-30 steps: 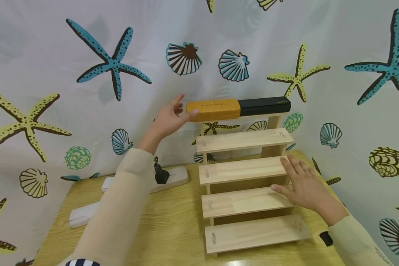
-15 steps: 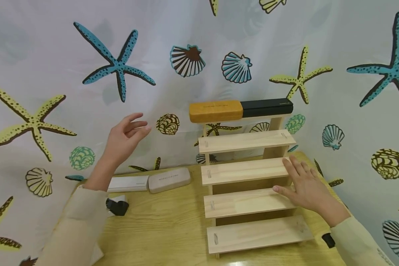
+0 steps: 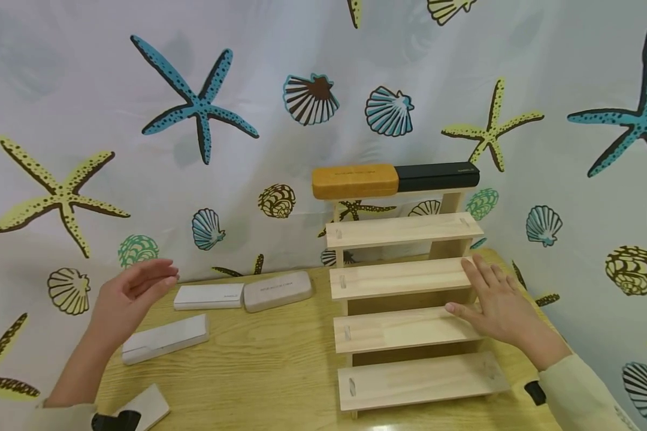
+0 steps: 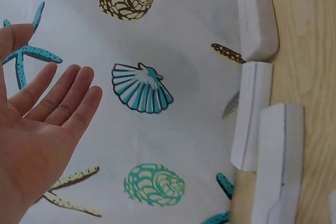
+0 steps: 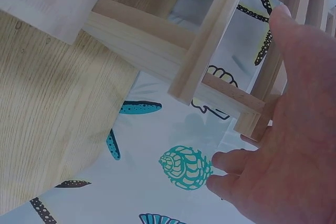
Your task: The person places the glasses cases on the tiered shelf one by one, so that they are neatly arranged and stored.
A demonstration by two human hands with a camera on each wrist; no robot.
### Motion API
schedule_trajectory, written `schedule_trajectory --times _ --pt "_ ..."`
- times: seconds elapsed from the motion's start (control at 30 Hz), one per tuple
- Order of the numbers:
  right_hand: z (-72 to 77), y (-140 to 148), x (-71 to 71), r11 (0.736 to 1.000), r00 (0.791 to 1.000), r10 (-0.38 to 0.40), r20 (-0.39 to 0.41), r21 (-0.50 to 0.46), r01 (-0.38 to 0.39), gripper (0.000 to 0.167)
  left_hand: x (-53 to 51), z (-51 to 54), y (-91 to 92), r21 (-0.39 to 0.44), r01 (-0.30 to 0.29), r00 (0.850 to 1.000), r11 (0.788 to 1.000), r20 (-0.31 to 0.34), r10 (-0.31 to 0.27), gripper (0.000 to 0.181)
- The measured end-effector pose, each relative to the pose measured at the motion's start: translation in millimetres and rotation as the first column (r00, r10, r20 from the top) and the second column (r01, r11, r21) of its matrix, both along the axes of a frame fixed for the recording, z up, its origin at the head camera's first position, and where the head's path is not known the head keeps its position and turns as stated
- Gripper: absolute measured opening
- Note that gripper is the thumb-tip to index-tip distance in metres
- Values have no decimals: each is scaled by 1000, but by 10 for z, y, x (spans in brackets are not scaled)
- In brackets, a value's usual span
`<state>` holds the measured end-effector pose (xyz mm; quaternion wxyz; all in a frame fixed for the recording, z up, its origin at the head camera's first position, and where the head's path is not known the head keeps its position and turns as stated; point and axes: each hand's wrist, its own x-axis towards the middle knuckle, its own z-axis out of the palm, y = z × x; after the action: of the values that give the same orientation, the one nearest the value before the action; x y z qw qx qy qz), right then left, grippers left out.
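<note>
As the head view shows, the left hand is above the left part of the table, with its fingers loosely bent and near to each other, and its thumb a little apart. Just right of its fingertips lies the rear white case, and end to end with this one, farther right, the grey case. The front white case is also to its right, but nearer to the person. The right hand rests at the right side of the wooden rack, its fingers extended and its thumb spread away. The rack stands mostly to the left of this hand. Above the hand and farther away, on the top shelf, lie the black case and, left of it, the orange case.

In the left wrist view, the left palm is visible and the fingers are relaxed, slightly spread; the three pale cases lie well apart, to its right.

In the right wrist view, the right hand is beside the rack, but I cannot tell which fingertips touch the wood.
</note>
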<state>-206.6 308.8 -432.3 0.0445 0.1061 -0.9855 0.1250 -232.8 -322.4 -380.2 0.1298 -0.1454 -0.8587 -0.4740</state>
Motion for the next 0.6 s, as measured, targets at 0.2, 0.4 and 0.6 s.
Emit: schedule_trajectory --times 0.2,0.4,0.6 --pt "-11 2 12 1000 1000 10 13 -12 -9 101 351 -306 -334 3 -116 984 993 135 114 39" --pt "-9 -8 28 1000 1000 7 6 -13 -7 100 668 -576 -570 -32 -236 921 971 312 233 53" --pt "-12 4 27 1000 1000 6 1 -13 -6 100 834 -906 -747 -64 -449 741 891 532 411 81"
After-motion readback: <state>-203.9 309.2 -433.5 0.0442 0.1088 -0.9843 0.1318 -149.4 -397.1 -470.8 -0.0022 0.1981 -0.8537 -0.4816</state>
